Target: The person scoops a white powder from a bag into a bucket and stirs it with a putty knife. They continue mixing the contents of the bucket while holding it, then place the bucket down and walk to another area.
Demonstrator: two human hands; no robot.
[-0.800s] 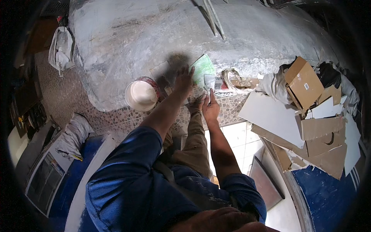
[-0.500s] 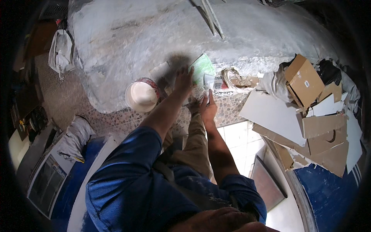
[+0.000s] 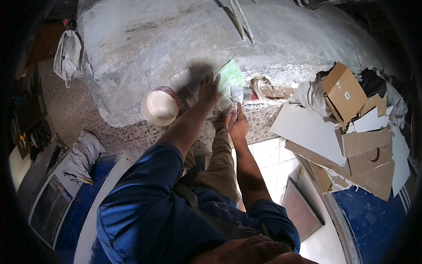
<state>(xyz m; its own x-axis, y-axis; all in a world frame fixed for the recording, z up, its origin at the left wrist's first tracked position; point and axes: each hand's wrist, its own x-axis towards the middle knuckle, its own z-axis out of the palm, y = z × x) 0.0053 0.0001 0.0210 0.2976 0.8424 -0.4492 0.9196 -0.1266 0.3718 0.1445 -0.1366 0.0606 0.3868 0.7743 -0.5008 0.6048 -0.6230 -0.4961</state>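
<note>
— Grey plastered wall [image 3: 176,39] fills the background above the pebble floor [image 3: 132,136]; what has shifted?
— Little: the white bucket [image 3: 159,107] is unmoved. The left hand [image 3: 208,89] has been kept pressed, fingers spread, holding nothing, just beside the green tile [image 3: 231,75]. The right hand [image 3: 238,124] is laid flat below, empty.

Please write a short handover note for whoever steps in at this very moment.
Left hand: flat, fingers spread, on the grey wall beside the green tile.
Right hand: lower down, on the pebble-patterned strip below the tile; whether it grips anything cannot be told.
White bucket stands left of the left arm.
Cardboard pieces lie piled to the right.
Done: green tile sits against the wall.
Left: the wall around it is bare grey.
</note>
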